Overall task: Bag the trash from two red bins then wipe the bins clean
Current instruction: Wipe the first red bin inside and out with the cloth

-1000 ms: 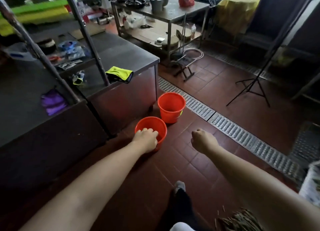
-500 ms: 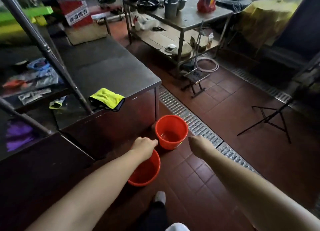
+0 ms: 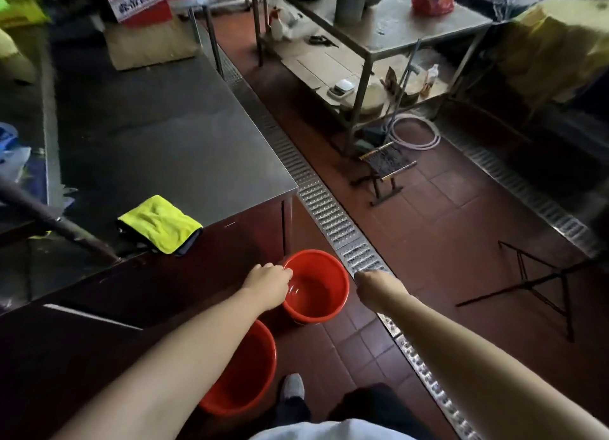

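Two red bins stand on the tiled floor beside a steel counter. The far bin [image 3: 321, 291] looks empty, with a wet shine on its bottom. My left forearm partly hides the near bin [image 3: 245, 377]. My left hand [image 3: 268, 283] hangs as a loose fist above the far bin's left rim, its fingers curled and holding nothing I can see. My right hand [image 3: 374, 286] is also a fist, in the air just right of the far bin, over the floor drain. A yellow cloth [image 3: 159, 224] lies folded on the counter's front edge.
The steel counter [image 3: 184, 136] fills the left. A metal drain grate [image 3: 333, 222] runs diagonally across the floor past the bins. A small folding stool [image 3: 384, 172], a steel table [image 3: 392, 21], a hose coil [image 3: 413, 133] and a black tripod [image 3: 543, 284] stand to the right. My feet [image 3: 293, 388] are by the near bin.
The view has moved forward and tilted down. Both fists advanced from the near bin to either side of the far bin. The near bin now sits under my left forearm.
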The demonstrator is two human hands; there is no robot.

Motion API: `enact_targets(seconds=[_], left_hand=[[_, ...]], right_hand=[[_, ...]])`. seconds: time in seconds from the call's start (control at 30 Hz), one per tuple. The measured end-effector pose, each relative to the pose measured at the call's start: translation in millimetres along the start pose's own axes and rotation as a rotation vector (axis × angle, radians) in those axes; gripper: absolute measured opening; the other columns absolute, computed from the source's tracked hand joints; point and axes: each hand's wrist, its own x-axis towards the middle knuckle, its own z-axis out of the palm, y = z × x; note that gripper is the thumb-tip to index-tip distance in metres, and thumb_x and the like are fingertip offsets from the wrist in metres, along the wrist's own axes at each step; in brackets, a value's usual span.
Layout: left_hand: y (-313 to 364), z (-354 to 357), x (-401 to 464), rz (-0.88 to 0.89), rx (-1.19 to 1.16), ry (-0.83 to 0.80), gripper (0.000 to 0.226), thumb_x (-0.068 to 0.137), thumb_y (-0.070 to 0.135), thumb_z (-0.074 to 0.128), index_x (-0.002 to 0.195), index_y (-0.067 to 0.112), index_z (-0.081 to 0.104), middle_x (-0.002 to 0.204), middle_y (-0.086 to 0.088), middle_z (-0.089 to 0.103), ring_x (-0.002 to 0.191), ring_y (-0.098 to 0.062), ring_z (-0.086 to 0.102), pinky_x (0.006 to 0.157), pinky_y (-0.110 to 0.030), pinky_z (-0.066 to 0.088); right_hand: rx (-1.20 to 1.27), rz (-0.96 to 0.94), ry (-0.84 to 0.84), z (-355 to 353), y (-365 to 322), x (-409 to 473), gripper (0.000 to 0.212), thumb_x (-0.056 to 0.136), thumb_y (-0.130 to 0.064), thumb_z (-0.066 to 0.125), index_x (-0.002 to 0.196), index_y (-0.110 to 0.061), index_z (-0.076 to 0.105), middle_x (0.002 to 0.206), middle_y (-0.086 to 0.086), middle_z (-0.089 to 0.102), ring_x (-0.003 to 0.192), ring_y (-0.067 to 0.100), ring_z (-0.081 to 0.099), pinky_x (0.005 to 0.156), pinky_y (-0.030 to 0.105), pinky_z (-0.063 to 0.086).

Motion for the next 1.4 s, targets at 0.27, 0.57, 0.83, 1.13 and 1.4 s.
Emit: enact_targets(seconds=[0.27,0.57,0.83,1.13,1.4], left_hand=[[28.0,12.2,73.7,-0.176,-0.048,-0.012,0.027,0.097,0.025,0.040,0.117,0.021,0.058,0.117,-0.001,0.062,0.110,-0.027,0.055,0.091,-0.041,0.043],[89.9,85.0,116.3,-0.354,-0.215,-0.083,0.021,0.083,0.031,0.061,0.102,0.023,0.064,0.099,0.001,0.064,0.097,-0.025,0.060,0.084,-0.040,0.048],[110.1,261.9,195.8,-0.333,-0.276,-0.057,0.033,0.072,0.034,0.074,0.101,0.022,0.065,0.094,0.002,0.062,0.093,-0.024,0.059,0.085,-0.040,0.049],[125.8,462.5,254.4,-0.272,-0.234,-0.102,0.041,0.077,0.026,0.072,0.117,0.023,0.063,0.116,0.000,0.061,0.116,-0.026,0.056,0.107,-0.048,0.039],[122.1,542.1,271.8,-0.205,-0.106,0.093,0.024,0.084,0.007,0.045,0.092,0.019,0.064,0.089,-0.001,0.060,0.090,-0.025,0.061,0.106,-0.050,0.040]], right_hand=[[-0.136,-0.245,-0.112,-5.5,67.6,116.1,0.029,0.096,-0.020,0.045,0.118,-0.027,0.060,0.112,0.001,0.063,0.096,0.025,0.065,0.073,0.031,0.050],[-0.313,-0.609,-0.263,63.0,120.2,217.1,0.047,0.094,-0.031,0.052,0.141,-0.028,0.045,0.136,0.000,0.053,0.126,0.026,0.048,0.102,0.040,0.042],[-0.321,-0.639,-0.276,232.9,151.8,302.0,0.049,0.095,-0.027,0.051,0.143,-0.027,0.038,0.137,0.000,0.047,0.128,0.028,0.043,0.102,0.040,0.035],[-0.374,-0.669,-0.271,424.0,148.8,358.9,0.055,0.090,-0.027,0.057,0.143,-0.018,0.045,0.132,0.007,0.052,0.120,0.034,0.049,0.105,0.046,0.037],[-0.411,-0.831,0.089,498.6,143.4,371.9,0.023,0.070,-0.013,0.059,0.091,-0.015,0.067,0.084,0.006,0.061,0.075,0.030,0.058,0.076,0.046,0.049]])
